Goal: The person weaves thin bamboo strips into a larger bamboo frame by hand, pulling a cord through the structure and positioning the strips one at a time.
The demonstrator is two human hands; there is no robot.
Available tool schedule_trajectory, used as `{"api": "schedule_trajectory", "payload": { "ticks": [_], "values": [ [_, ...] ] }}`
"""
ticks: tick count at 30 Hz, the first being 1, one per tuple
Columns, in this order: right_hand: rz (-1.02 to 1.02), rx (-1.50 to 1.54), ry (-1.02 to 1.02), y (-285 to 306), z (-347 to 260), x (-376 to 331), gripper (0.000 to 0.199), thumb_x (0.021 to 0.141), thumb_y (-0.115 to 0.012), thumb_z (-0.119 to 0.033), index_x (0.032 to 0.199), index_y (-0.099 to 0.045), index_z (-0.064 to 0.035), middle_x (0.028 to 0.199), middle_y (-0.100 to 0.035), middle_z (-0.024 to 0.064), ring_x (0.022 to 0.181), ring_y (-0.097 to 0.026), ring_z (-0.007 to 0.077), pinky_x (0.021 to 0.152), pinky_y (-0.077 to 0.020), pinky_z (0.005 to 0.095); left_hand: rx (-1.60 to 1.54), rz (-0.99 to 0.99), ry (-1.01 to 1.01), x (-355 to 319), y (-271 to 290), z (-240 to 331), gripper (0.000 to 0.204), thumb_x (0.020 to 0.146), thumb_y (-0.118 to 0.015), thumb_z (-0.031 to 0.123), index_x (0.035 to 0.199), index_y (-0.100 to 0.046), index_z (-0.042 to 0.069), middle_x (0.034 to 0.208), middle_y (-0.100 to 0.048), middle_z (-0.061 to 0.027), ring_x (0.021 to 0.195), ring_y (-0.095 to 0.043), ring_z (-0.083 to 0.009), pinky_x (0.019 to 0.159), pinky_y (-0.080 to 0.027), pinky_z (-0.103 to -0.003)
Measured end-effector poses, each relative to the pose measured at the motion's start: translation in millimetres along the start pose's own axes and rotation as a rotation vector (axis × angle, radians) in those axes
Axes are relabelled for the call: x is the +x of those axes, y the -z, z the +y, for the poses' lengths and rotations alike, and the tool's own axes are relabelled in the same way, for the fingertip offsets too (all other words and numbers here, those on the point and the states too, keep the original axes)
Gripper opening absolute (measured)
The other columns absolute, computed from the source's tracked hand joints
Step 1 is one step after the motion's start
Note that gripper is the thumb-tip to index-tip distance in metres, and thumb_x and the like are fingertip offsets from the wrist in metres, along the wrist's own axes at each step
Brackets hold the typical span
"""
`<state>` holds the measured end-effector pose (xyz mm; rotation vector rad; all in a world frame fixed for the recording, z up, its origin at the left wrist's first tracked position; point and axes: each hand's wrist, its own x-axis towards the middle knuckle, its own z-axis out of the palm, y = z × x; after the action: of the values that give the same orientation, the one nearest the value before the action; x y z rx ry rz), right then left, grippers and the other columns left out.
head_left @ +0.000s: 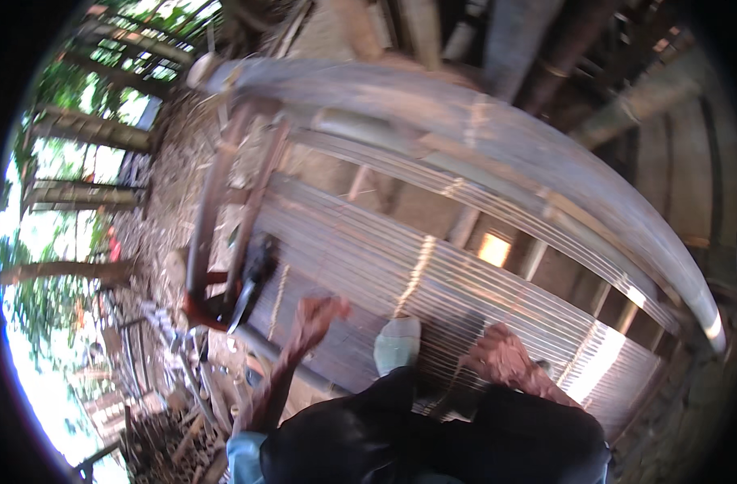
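Note:
A mat of narrow bamboo slats (344,230), bound with lines of twisted cord (419,270), lies under both of my hands. My left hand (316,317) is over its left part, blurred, with the fingers curled in. Farther right, my right hand (504,355) is closed low above the slats. A thin strand (447,393) trails beside its fingers, but what they hold is hidden. Between the hands is a pale greenish-white rounded object (397,345), its kind unclear, in front of my dark-clothed knees.
A thick bamboo pole (368,89) curves across the far side. At the left stand brown frame bars (211,202), with a dark object (260,262) beside them. Cut bamboo pieces (171,436) are piled at the lower left. More poles (643,105) lean at the upper right.

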<state>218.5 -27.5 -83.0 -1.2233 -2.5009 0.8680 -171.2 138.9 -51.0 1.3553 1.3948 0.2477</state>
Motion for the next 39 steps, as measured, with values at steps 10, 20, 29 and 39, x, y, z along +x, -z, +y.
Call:
{"api": "schedule_trajectory", "payload": {
  "ticks": [10, 20, 29, 39],
  "values": [
    [0.083, -0.168, -0.25, 116.3, 1.1, 24.4, 0.02, 0.075, -0.082, -0.025, 0.085, -0.072, -0.0116, 0.089, -0.068, 0.0044, 0.091, -0.064, 0.0239, 0.093, -0.0469, 0.0397, 0.794, 0.59, -0.603, 180.1, 78.6, -8.3, 0.035, 0.091, -0.068, 0.031, 0.111, -0.064, 0.003, 0.119, -0.064, -0.0145, 0.117, -0.055, -0.0358, 0.101, -0.039, -0.048],
    [-0.162, -0.399, -0.279, 223.2, -23.4, 64.4, 0.016, 0.077, -0.078, -0.019, 0.08, -0.069, -0.0062, 0.082, -0.064, 0.0089, 0.089, -0.062, 0.0279, 0.088, -0.0482, 0.0421, 0.535, 0.481, -0.841, 184.5, 67.3, -41.7, 0.042, 0.078, -0.08, 0.023, 0.116, -0.07, 0.006, 0.129, -0.062, -0.0152, 0.132, -0.05, -0.038, 0.107, -0.043, -0.05],
    [-0.232, -0.437, -0.046, 221.8, -19.6, 196.6, 0.017, 0.081, -0.073, -0.02, 0.076, -0.067, -0.0052, 0.079, -0.064, 0.0105, 0.086, -0.062, 0.0299, 0.087, -0.0475, 0.0434, 0.768, 0.416, -0.481, 148.1, 40.9, -30.4, 0.017, 0.089, -0.066, 0.014, 0.096, -0.068, -0.002, 0.085, -0.067, -0.0171, 0.092, -0.067, -0.0364, 0.094, -0.047, -0.047],
    [-0.21, -0.093, -0.396, 106.5, 58.5, 282.8, 0.02, 0.09, -0.066, -0.023, 0.094, -0.072, -0.0046, 0.092, -0.071, 0.0139, 0.091, -0.068, 0.0334, 0.086, -0.0521, 0.045, -0.354, 0.4, -0.231, -10.5, 231.9, 1.1, 0.028, 0.101, -0.064, 0.025, 0.096, -0.072, -0.001, 0.092, -0.069, -0.0085, 0.087, -0.063, -0.0171, 0.088, -0.052, -0.037]
  ]
}}
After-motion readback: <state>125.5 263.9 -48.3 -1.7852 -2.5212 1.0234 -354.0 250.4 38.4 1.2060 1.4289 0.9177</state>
